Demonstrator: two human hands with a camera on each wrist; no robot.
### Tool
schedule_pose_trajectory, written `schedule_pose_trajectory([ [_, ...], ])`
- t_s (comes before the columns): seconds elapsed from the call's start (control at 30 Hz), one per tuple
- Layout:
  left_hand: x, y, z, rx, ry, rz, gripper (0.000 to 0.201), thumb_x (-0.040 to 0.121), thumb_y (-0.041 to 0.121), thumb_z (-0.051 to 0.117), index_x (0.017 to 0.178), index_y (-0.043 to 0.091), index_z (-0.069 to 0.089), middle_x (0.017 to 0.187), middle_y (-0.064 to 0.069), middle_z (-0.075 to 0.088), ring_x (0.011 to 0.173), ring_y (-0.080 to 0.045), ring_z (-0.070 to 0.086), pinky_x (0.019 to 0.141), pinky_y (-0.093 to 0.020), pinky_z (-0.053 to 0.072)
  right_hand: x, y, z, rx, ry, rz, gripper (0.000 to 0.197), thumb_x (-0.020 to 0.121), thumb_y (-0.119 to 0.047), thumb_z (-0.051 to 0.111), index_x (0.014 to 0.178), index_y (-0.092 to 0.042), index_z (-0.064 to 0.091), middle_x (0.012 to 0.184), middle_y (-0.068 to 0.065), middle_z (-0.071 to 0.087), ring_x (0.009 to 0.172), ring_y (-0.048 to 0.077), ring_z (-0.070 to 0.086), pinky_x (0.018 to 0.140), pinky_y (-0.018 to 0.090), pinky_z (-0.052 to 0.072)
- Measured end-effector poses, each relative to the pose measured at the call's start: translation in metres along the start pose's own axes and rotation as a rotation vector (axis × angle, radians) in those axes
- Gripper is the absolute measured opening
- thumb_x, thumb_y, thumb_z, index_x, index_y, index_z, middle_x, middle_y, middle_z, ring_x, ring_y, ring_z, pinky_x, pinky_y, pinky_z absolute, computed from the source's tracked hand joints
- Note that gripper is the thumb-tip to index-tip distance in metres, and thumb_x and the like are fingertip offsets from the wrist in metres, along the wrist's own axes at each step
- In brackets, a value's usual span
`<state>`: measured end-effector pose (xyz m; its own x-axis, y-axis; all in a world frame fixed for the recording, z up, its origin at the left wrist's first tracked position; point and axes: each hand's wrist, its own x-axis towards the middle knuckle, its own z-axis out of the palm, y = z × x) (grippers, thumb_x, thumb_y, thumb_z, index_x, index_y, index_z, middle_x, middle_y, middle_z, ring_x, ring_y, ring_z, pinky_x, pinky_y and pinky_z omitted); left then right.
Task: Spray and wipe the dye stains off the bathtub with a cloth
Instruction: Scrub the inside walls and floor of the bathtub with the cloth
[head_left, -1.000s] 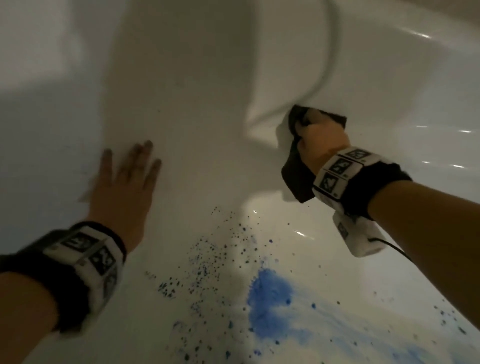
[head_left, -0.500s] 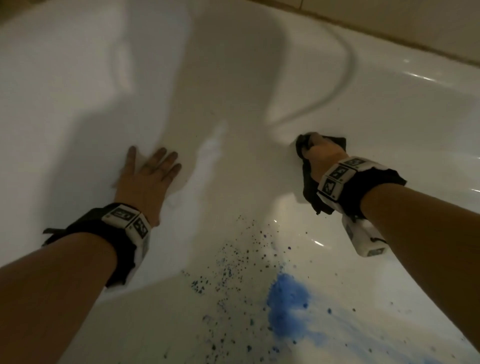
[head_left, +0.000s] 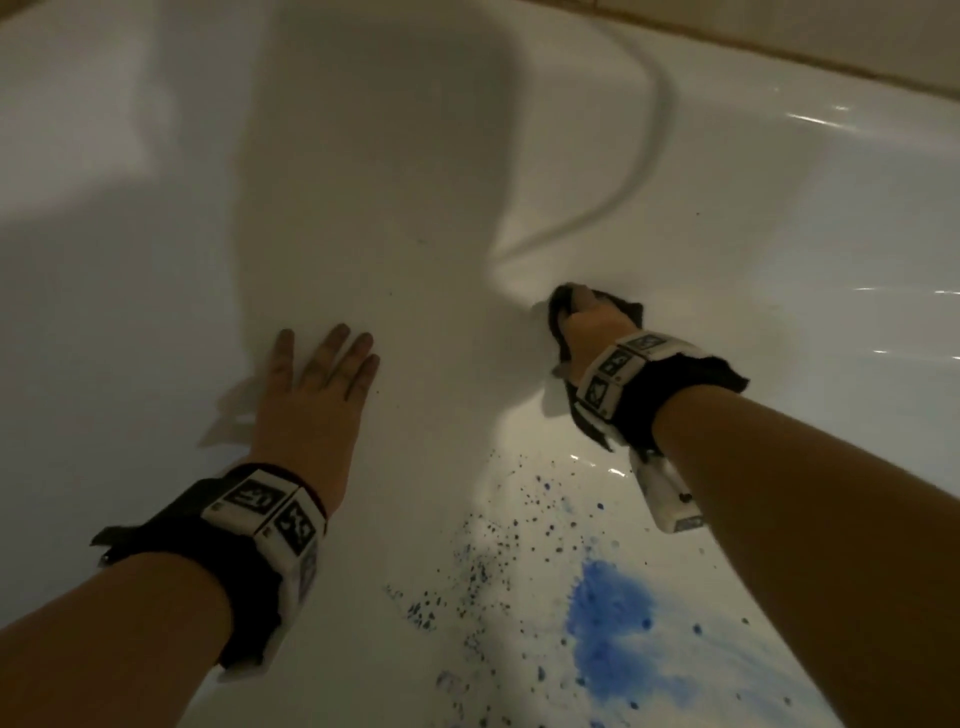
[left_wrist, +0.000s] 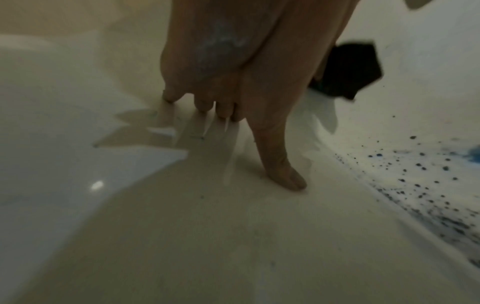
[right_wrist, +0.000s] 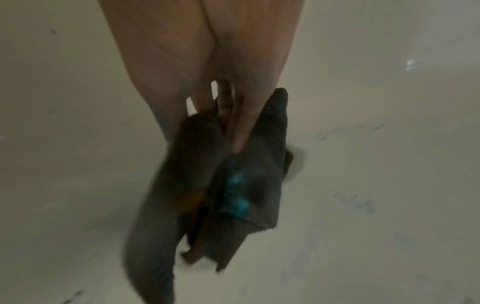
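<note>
A white bathtub (head_left: 779, 171) fills the head view, its glossy wall curving down to the floor of the tub, with a tan strip of wall along the top edge. On the tub floor near the bottom of that view lies a solid blue dye stain (head_left: 608, 613), with a scatter of small dark-blue specks (head_left: 498, 540) spreading up and to the left of it.

The left hand (head_left: 311, 400) lies flat on the tub's sloping side, fingers (left_wrist: 283, 172) straight and slightly spread, tips touching the enamel, holding nothing. It is well apart from the stain.

The right hand (head_left: 592, 327) grips a dark cloth (right_wrist: 233, 185), pressing it against the tub wall above the speckled area. Its fingers (right_wrist: 241, 127) are curled round the bunched fabric, and loose folds hang below the hand. The right wrist view shows a turquoise smear on the cloth. Both wrists wear black straps with white marker blocks.
</note>
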<state>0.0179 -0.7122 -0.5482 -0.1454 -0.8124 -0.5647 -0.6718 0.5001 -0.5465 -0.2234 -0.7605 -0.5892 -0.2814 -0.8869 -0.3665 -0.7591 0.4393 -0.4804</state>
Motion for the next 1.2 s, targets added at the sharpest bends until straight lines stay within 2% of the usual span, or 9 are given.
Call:
schedule_pose_trajectory([
  [0.17, 0.007, -0.003, 0.003, -0.021, 0.033, 0.036, 0.101, 0.089, 0.038, 0.054, 0.143, 0.006, -0.026, 0.148, -0.012, -0.034, 0.14, -0.031, -0.025, 0.112, -0.056, -0.011, 0.007, -0.01, 0.048, 0.095, -0.11, 0.105, 0.051, 0.101, -0.018, 0.032, 0.148, -0.01, 0.012, 0.152, 0.012, 0.021, 0.138, 0.028, 0.023, 0.11, 0.028, 0.018],
  [0.3, 0.011, -0.006, 0.007, -0.034, 0.067, 0.044, 0.094, 0.091, 0.034, 0.049, 0.143, 0.006, -0.024, 0.149, -0.012, -0.033, 0.14, -0.031, -0.024, 0.11, -0.056, -0.011, -0.009, -0.025, 0.069, 0.358, -0.063, 0.058, 0.038, 0.098, -0.01, 0.041, 0.135, -0.003, 0.04, 0.129, 0.011, 0.047, 0.126, 0.027, 0.04, 0.082, 0.001, 0.028],
  [0.4, 0.011, -0.005, 0.013, -0.058, 0.085, 0.025, 0.091, 0.092, 0.033, 0.046, 0.143, 0.006, -0.025, 0.15, -0.011, -0.033, 0.14, -0.03, -0.025, 0.111, -0.054, -0.011, -0.045, -0.056, 0.084, 0.568, -0.062, -0.03, 0.017, 0.094, -0.011, 0.05, 0.109, -0.004, 0.054, 0.099, 0.011, 0.05, 0.093, 0.021, 0.051, 0.059, 0.001, 0.034],
  [0.63, 0.009, -0.009, 0.023, -0.124, 0.104, -0.007, 0.11, 0.087, 0.041, 0.055, 0.133, -0.001, -0.036, 0.145, -0.015, -0.038, 0.139, -0.028, -0.028, 0.111, -0.046, -0.015, -0.147, -0.056, 0.128, 0.577, -0.583, -0.04, 0.024, 0.088, -0.007, 0.059, 0.11, -0.015, 0.061, 0.098, -0.002, 0.062, 0.087, 0.007, 0.057, 0.073, 0.006, 0.048],
  [0.67, 0.009, -0.009, 0.023, -0.123, 0.102, -0.002, 0.113, 0.086, 0.044, 0.056, 0.132, -0.002, -0.036, 0.145, -0.016, -0.039, 0.139, -0.028, -0.028, 0.111, -0.046, -0.016, -0.151, -0.052, 0.121, 0.561, -0.544, -0.006, 0.025, 0.088, -0.003, 0.056, 0.111, -0.013, 0.062, 0.097, -0.002, 0.062, 0.085, 0.005, 0.058, 0.068, 0.003, 0.046],
  [0.77, 0.007, -0.013, 0.024, -0.125, 0.114, 0.021, 0.113, 0.086, 0.048, 0.055, 0.134, -0.003, -0.035, 0.144, -0.017, -0.04, 0.138, -0.029, -0.029, 0.111, -0.046, -0.017, -0.13, -0.035, 0.087, 0.602, 0.023, 0.085, 0.023, 0.084, 0.007, 0.053, 0.099, -0.004, 0.066, 0.084, -0.001, 0.062, 0.079, 0.004, 0.062, 0.076, 0.013, 0.046],
  [0.87, 0.008, -0.012, 0.024, -0.127, 0.118, 0.034, 0.108, 0.089, 0.045, 0.05, 0.134, -0.003, -0.035, 0.144, -0.018, -0.04, 0.138, -0.03, -0.029, 0.11, -0.047, -0.018, -0.088, -0.038, 0.053, 0.645, 0.391, 0.171, 0.04, 0.084, 0.007, 0.048, 0.117, -0.009, 0.063, 0.099, -0.001, 0.06, 0.1, 0.016, 0.057, 0.088, 0.024, 0.044],
  [1.03, 0.008, -0.011, 0.024, -0.164, 0.136, 0.035, 0.106, 0.09, 0.042, 0.05, 0.133, -0.003, -0.035, 0.145, -0.016, -0.039, 0.138, -0.029, -0.029, 0.11, -0.046, -0.018, -0.024, -0.087, 0.035, 0.678, 0.275, 0.005, 0.055, 0.087, 0.008, 0.046, 0.135, -0.019, 0.046, 0.132, -0.003, 0.033, 0.12, 0.014, 0.039, 0.104, 0.013, 0.023],
  [1.2, 0.011, -0.011, 0.025, -0.158, 0.137, 0.047, 0.105, 0.09, 0.043, 0.051, 0.136, -0.002, -0.032, 0.145, -0.017, -0.038, 0.139, -0.029, -0.028, 0.11, -0.047, -0.018, -0.016, -0.102, 0.067, 0.166, 0.209, -0.155, 0.064, 0.081, 0.001, 0.054, 0.132, -0.034, 0.039, 0.142, 0.003, 0.017, 0.125, 0.028, 0.029, 0.107, 0.041, 0.033],
])
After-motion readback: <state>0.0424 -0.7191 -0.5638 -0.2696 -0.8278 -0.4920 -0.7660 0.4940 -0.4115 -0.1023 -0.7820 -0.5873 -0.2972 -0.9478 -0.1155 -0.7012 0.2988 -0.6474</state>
